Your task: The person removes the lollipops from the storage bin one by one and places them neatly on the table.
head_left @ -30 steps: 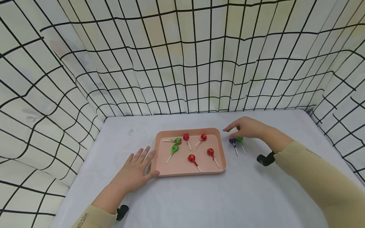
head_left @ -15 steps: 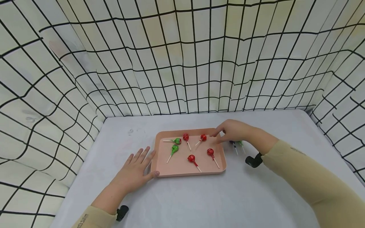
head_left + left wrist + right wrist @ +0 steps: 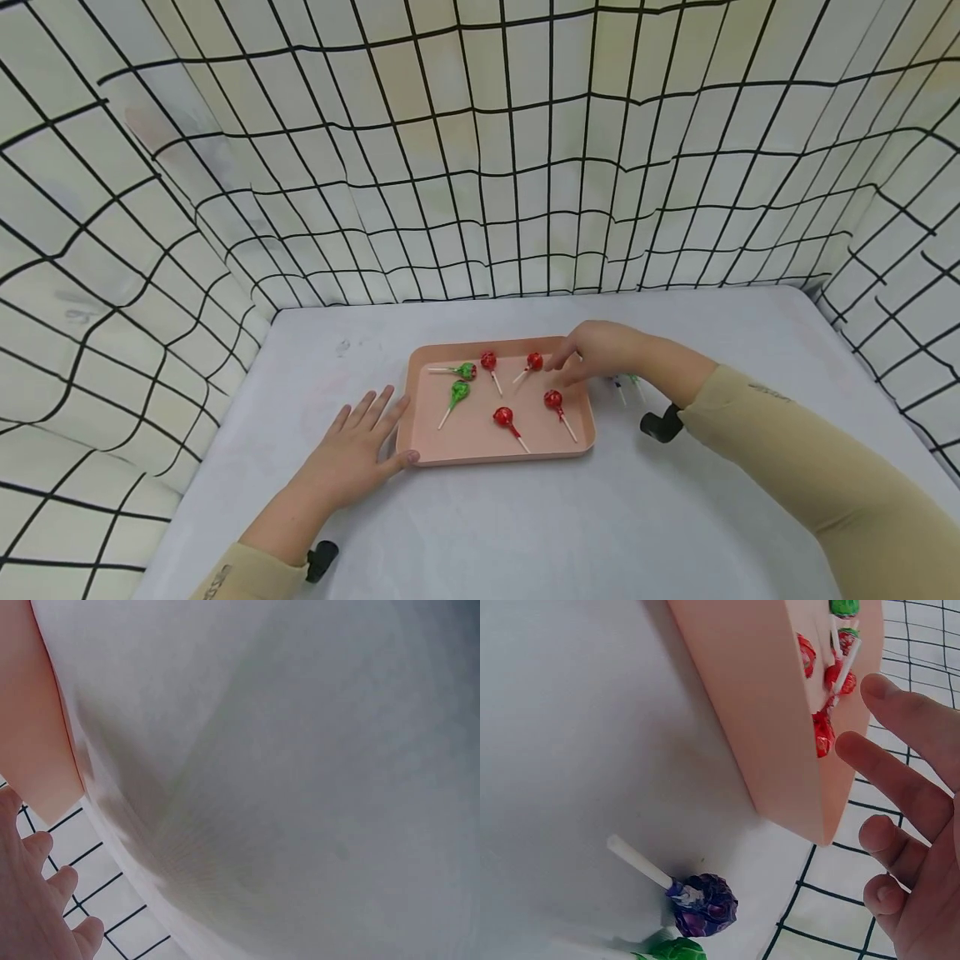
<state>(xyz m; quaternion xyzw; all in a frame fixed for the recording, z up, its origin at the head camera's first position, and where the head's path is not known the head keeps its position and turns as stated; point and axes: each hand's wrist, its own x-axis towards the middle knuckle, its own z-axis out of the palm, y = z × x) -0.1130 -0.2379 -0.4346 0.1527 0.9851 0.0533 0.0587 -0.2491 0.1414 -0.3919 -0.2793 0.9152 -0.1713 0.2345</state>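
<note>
A pink tray (image 3: 461, 446) carries several lollipops: four-sided in layout, it has red ones, such as the red lollipop (image 3: 553, 400), and two green ones, including the green lollipop (image 3: 459, 391). My left hand (image 3: 358, 450) lies with fingers spread at the tray's left edge, its thumb by the rim. Over the tray's upper right corner hovers my right hand (image 3: 600, 350), fingers loosely bent and holding nothing. The nearest red lollipop (image 3: 534, 362) is just left of its fingertips. Outside the tray, a purple lollipop (image 3: 703, 904) and another green lollipop (image 3: 676, 950) lie below the right hand, mostly hidden in the head view.
A white cloth (image 3: 480, 533) covers the table. White walls with a black grid (image 3: 517, 175) rise at the back and both sides. A black wrist device (image 3: 662, 423) sits under the right wrist, and another black device (image 3: 322, 561) under the left.
My right hand has moved left, from above the purple and green lollipops to over the tray's upper right corner. The left hand and the lollipops have stayed in place.
</note>
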